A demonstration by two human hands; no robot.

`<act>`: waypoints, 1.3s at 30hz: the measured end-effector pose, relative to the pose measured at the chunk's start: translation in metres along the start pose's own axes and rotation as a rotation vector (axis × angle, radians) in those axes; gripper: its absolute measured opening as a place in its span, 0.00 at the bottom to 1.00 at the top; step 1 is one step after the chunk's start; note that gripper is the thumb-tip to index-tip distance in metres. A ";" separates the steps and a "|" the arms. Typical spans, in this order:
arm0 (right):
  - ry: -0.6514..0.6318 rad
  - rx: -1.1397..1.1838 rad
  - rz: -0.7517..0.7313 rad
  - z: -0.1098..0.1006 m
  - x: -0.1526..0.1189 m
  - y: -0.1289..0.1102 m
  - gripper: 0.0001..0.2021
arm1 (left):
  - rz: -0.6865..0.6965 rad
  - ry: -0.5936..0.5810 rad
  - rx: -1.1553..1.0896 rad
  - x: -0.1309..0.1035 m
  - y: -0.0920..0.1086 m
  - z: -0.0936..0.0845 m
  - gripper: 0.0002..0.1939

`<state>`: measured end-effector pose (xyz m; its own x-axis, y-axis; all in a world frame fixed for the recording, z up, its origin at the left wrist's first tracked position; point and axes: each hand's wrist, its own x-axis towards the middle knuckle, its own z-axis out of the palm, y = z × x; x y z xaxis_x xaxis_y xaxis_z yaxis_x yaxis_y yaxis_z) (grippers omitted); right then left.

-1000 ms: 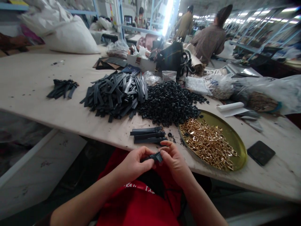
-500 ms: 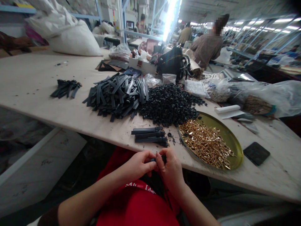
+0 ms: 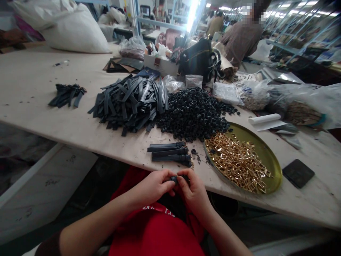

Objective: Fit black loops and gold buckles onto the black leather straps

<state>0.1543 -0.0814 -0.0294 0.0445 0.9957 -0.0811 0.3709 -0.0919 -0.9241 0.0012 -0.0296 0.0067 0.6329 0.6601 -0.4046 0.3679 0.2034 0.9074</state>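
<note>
My left hand (image 3: 160,184) and my right hand (image 3: 192,186) meet at the table's front edge, pinching a small dark strap piece (image 3: 174,179) between thumbs and fingers. Most of that piece is hidden by the fingers. Just beyond them lie several finished-looking black straps (image 3: 169,153) side by side, with gold bits at their right ends. Behind these is a large heap of flat black strips (image 3: 133,101), and right of it a heap of small black loops (image 3: 195,113). A round gold-coloured tray (image 3: 273,160) holds many gold buckles (image 3: 239,161).
A small bunch of black strips (image 3: 68,95) lies at the left. A dark square pad (image 3: 298,173) is right of the tray. Plastic bags (image 3: 306,106), a black bag (image 3: 195,60) and a white sack (image 3: 77,32) stand farther back. A person (image 3: 241,37) is beyond the table.
The camera view has tilted down slightly, so the table's contents appear shifted. My hands stay together, with the fingers slightly moved around the dark piece.
</note>
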 end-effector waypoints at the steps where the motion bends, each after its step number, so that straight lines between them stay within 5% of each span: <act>1: 0.039 -0.048 -0.018 0.003 0.001 0.002 0.07 | -0.013 0.009 0.009 0.003 -0.001 0.000 0.11; 8: -0.137 0.047 0.036 0.001 0.006 0.010 0.11 | -0.120 -0.130 0.019 0.018 -0.011 -0.015 0.11; 13: -0.062 -0.164 -0.127 -0.001 0.010 0.012 0.12 | -0.129 -0.177 0.192 0.021 -0.006 -0.022 0.12; 17: 0.023 -0.220 -0.220 -0.004 0.035 0.003 0.12 | 0.045 -0.055 0.406 0.039 0.007 -0.030 0.12; 20: 0.147 -0.404 -0.279 -0.011 0.069 -0.004 0.13 | 0.202 0.147 0.656 0.061 0.014 -0.041 0.13; 25: 0.187 -0.764 -0.379 -0.010 0.114 0.004 0.12 | 0.327 0.347 0.953 0.088 0.004 -0.063 0.13; 31: 0.172 -0.917 -0.407 -0.001 0.115 0.012 0.13 | 0.082 0.759 1.152 0.091 0.004 -0.118 0.12; 34: 0.191 -0.909 -0.417 -0.002 0.109 0.004 0.14 | -0.006 0.850 1.154 0.089 0.006 -0.141 0.11; 39: 0.201 -0.703 -0.428 -0.006 0.086 -0.015 0.14 | -0.010 0.884 1.125 0.063 0.003 -0.132 0.09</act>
<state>0.1579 0.0058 -0.0203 -0.0917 0.9313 0.3525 0.8807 0.2410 -0.4078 -0.0482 0.1080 -0.0005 0.1563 0.9727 0.1717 0.9689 -0.1847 0.1646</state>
